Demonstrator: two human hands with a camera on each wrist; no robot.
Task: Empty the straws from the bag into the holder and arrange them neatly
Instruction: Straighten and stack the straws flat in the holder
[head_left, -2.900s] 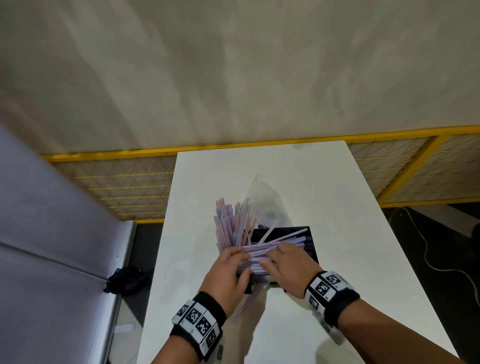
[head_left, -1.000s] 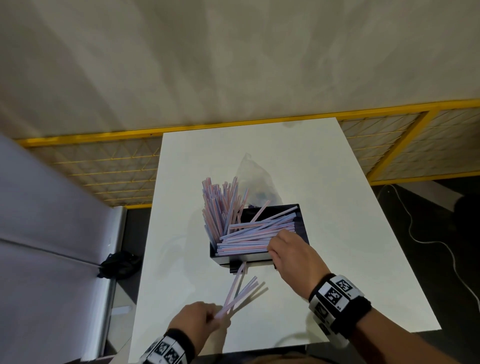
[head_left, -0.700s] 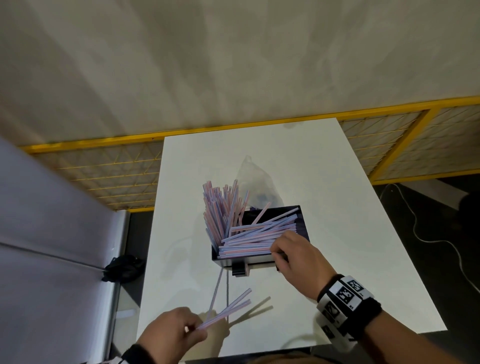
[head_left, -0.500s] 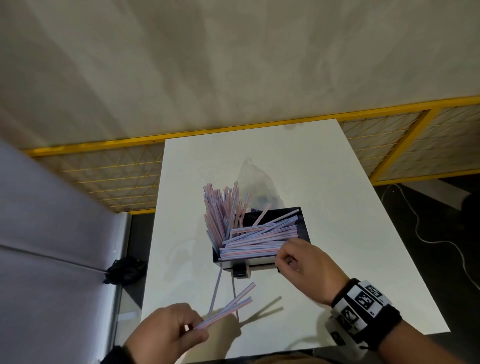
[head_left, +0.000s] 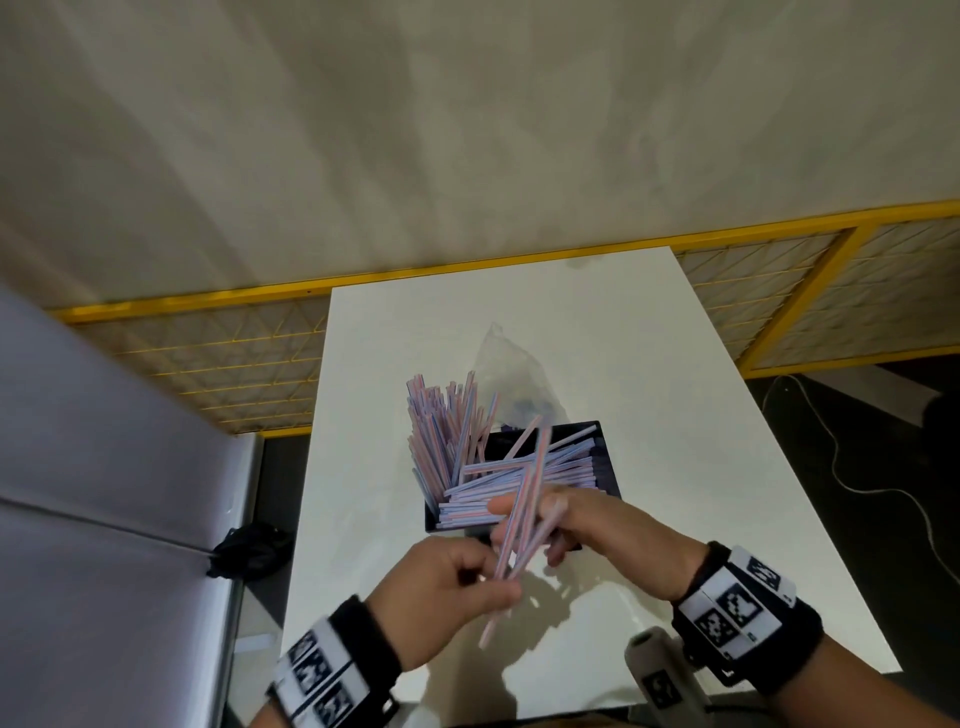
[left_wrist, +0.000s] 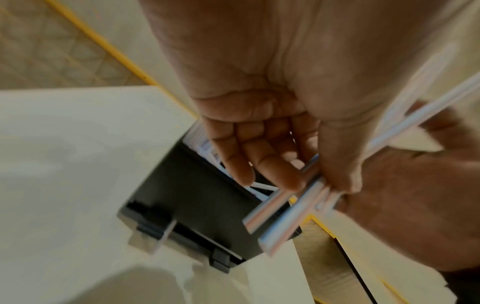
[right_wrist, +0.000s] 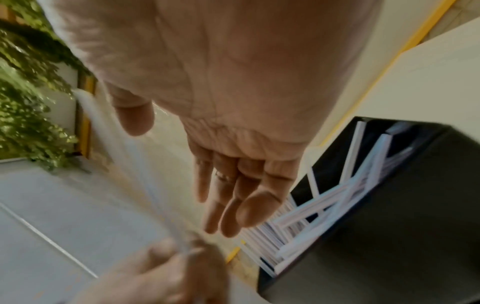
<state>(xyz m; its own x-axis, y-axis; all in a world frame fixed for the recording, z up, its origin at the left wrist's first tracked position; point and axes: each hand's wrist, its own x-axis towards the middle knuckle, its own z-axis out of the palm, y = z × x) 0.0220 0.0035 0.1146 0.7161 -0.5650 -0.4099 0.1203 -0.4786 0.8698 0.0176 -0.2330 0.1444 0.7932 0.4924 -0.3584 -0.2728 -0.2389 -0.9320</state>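
Observation:
A black box holder (head_left: 609, 470) stands mid-table. Pink and blue striped straws lie flat across it, and a leaning bunch of straws (head_left: 441, 431) sticks up at its left end. An empty clear bag (head_left: 511, 366) lies just behind it. My left hand (head_left: 496, 577) pinches a small bundle of straws (head_left: 522, 506) between thumb and fingers, seen close in the left wrist view as the bundle (left_wrist: 291, 207). The bundle tilts up over the holder's front edge. My right hand (head_left: 524, 506) is open beside it, and the bundle passes between its thumb and straight fingers (right_wrist: 226, 205).
The white table (head_left: 675, 415) ends close to my wrists. A yellow-framed mesh fence (head_left: 218, 358) runs behind and to both sides. A grey panel (head_left: 104, 493) stands at left, a black object (head_left: 249, 545) lies on the floor, and a cable (head_left: 852, 467) lies at right.
My left hand has lifted the loose straws from the table's front up towards the holder. My right hand has left the straws in the holder and come to the bundle.

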